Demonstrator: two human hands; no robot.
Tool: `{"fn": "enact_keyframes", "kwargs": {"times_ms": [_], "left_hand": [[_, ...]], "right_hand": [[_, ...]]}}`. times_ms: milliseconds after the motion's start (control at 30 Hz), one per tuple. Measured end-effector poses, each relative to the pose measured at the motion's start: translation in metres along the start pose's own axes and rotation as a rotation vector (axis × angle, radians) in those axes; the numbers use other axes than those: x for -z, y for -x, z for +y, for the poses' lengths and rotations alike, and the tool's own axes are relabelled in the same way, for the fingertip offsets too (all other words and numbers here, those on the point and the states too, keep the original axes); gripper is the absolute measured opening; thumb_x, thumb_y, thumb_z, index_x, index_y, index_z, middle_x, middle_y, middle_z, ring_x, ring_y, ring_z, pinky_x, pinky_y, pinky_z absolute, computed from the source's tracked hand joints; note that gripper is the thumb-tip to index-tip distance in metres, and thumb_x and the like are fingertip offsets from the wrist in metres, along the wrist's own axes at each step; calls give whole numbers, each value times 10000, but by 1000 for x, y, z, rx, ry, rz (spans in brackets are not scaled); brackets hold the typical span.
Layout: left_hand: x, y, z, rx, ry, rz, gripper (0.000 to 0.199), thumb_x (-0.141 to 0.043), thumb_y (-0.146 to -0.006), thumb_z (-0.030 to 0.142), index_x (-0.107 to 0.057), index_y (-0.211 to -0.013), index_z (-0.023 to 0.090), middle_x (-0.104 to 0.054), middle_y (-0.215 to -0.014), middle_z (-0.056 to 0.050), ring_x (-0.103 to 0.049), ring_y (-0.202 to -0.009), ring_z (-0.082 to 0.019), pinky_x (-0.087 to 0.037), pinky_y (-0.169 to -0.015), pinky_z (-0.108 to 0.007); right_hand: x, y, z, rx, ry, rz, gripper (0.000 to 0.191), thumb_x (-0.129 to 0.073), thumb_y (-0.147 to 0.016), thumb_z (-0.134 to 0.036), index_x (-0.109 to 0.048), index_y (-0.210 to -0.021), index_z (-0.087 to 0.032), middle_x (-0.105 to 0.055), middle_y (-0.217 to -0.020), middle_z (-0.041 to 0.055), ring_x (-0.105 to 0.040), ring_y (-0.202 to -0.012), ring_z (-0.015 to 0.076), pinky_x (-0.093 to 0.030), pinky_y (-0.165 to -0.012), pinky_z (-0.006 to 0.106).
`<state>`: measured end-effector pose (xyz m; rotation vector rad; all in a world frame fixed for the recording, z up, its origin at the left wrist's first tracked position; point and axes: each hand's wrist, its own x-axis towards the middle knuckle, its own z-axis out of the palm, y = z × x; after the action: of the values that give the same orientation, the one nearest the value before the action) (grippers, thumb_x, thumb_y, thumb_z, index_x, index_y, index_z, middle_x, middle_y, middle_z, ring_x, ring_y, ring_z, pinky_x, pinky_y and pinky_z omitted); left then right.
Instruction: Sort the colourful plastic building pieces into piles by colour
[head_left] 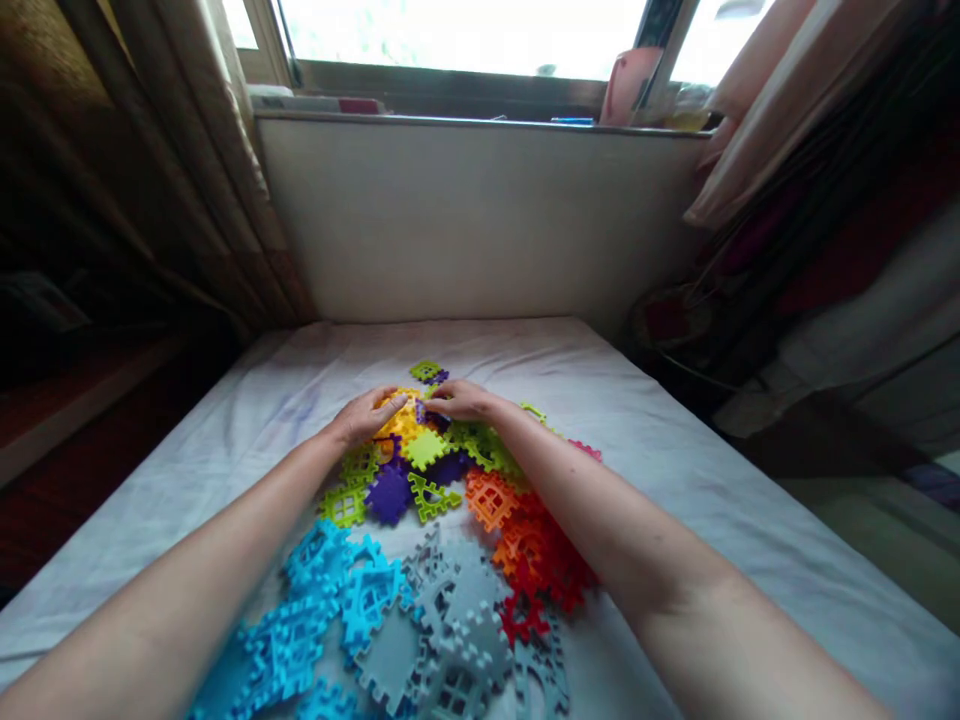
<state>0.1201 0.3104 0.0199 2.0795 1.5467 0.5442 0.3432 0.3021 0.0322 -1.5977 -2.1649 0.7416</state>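
Note:
Both arms reach to the far side of a spread of plastic interlocking pieces. My left hand (pixel 369 413) rests against the left edge of the yellow pieces (pixel 401 418), thumb apart from the fingers. Just right of them, my right hand (pixel 459 400) has its fingertips close together at purple pieces (pixel 431 412); what they hold, if anything, is too small to make out. Below the hands lie lime-green pieces (pixel 426 449) and a dark purple piece (pixel 390 494). Nearer me are blue (pixel 371 595), grey (pixel 472 595), orange (pixel 491 499) and red pieces (pixel 523 605).
The pieces lie on a bed with a pale sheet (pixel 637 420). Beyond it stands a low white wall (pixel 480 215) under a window. A pink container (pixel 628 85) is on the sill. Curtains (pixel 180 130) hang at left, hanging cloths (pixel 795 110) at right.

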Motion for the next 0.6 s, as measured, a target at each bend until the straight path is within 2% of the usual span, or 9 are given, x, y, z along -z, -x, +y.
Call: {"fn": "enact_keyframes", "kwargs": {"times_ms": [67, 167, 233, 300, 367, 433, 467, 533, 600], "left_hand": [[11, 17, -1, 3, 48, -10, 1004, -381, -706, 899, -625, -1322, 145, -654, -1353, -144, -612, -1257, -288, -478, -1054, -338], [30, 50, -6, 17, 151, -49, 1068, -461, -577, 958, -675, -1238, 146, -687, -1294, -158, -636, -1215, -315, -488, -1052, -374], [41, 76, -9, 28, 201, -87, 1070, -519, -514, 963, -697, -1193, 156, -696, -1277, -158, -645, -1197, -327, -481, -1065, -397], [50, 104, -11, 38, 215, -128, 1076, -536, -508, 961, -688, -1212, 161, -691, -1287, -152, -649, -1189, -320, -488, -1059, -393], [59, 132, -14, 40, 208, -180, 1086, -524, -540, 958, -656, -1270, 165, -680, -1309, -142, -646, -1193, -307, -497, -1046, -379], [68, 157, -19, 37, 143, -201, 1080, -509, -577, 947, -624, -1324, 175, -662, -1341, -135, -628, -1222, -310, -483, -1063, -388], [71, 169, -23, 29, 82, -190, 1074, -512, -590, 936, -608, -1349, 182, -639, -1375, -134, -601, -1261, -319, -456, -1092, -402], [76, 192, -30, 18, -58, -138, 1090, -535, -594, 907, -563, -1402, 175, -563, -1465, -143, -515, -1357, -345, -377, -1159, -433], [73, 215, -37, 6, -160, -101, 1125, -558, -603, 868, -493, -1460, 142, -473, -1539, -161, -437, -1421, -355, -322, -1194, -444]], "right_hand": [[-2, 16, -19, 110, -71, -91, 327, -686, -839, -536, -799, -972, -260, -791, -1026, 28, -709, -1037, 236, -530, -941, 313], [1, 51, -48, 210, -150, -127, 369, -719, -824, -475, -766, -1121, -261, -761, -1160, 23, -695, -1098, 227, -523, -967, 305], [7, 76, -63, 252, -199, -178, 400, -720, -825, -458, -744, -1175, -265, -745, -1207, 18, -689, -1116, 216, -522, -981, 303], [16, 99, -67, 239, -258, -212, 407, -695, -848, -441, -724, -1211, -259, -739, -1222, 17, -694, -1097, 196, -530, -972, 296], [29, 121, -57, 119, -271, -102, 403, -668, -869, -418, -707, -1234, -250, -736, -1227, 16, -696, -1074, 177, -533, -963, 290], [42, 144, -34, -107, -173, 177, 372, -651, -876, -391, -711, -1214, -248, -737, -1218, 18, -685, -1086, 183, -515, -993, 310], [47, 157, -20, -186, -127, 261, 382, -629, -888, -366, -697, -1238, -230, -723, -1244, 51, -655, -1153, 220, -474, -1054, 368], [50, 184, 6, -308, -62, 360, 383, -559, -914, -329, -689, -1254, -209, -713, -1238, 113, -561, -1288, 323, -366, -1128, 523], [41, 207, 22, -385, 20, 395, 391, -499, -934, -366, -684, -1258, -251, -712, -1219, 114, -556, -1294, 350, -373, -1103, 545]]}}
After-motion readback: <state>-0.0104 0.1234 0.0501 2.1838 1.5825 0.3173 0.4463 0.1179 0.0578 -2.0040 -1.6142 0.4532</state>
